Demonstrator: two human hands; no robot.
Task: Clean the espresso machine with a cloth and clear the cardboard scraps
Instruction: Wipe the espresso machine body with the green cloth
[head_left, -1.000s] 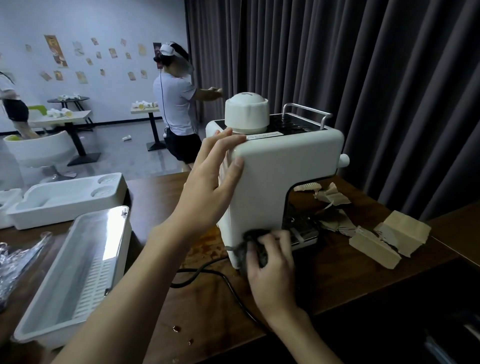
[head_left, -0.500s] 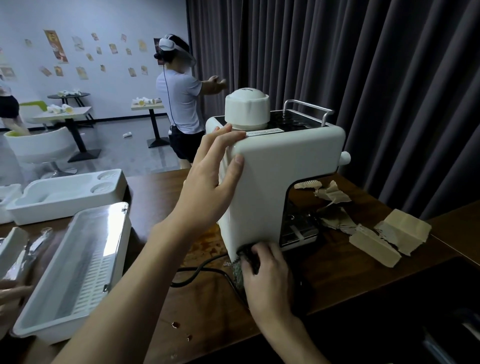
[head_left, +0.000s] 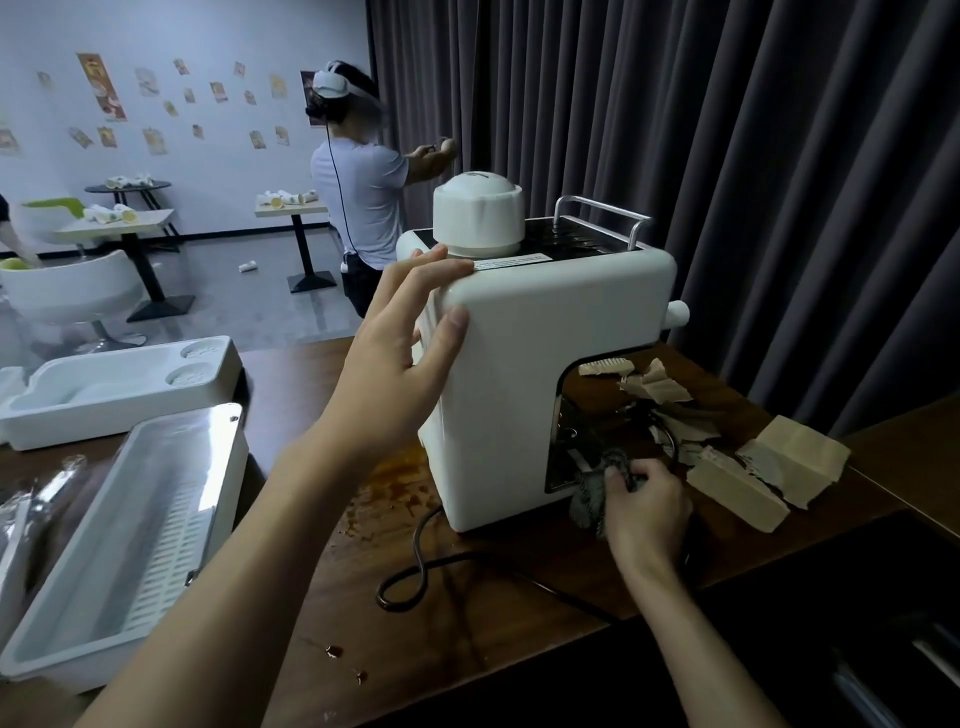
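A white espresso machine (head_left: 545, 364) stands on the dark wooden table (head_left: 467, 623), its open front facing right. My left hand (head_left: 400, 358) grips its upper left corner, fingers over the top edge and thumb on the side. My right hand (head_left: 644, 499) holds a dark grey cloth (head_left: 592, 493) bunched against the machine's lower front, by the drip tray area. Torn cardboard scraps (head_left: 660, 384) lie behind the machine, and two larger cardboard blocks (head_left: 769, 473) sit to its right.
The machine's black power cord (head_left: 415, 571) loops across the table near me. A brown spill (head_left: 395, 483) stains the wood left of the machine. Two white trays (head_left: 130, 530) lie at left. A person with a headset (head_left: 358, 197) stands beyond the table. Dark curtains hang behind.
My right hand has slid the cloth from the machine's near bottom corner rightward into its lower front opening. My left hand keeps its grip on the top corner.
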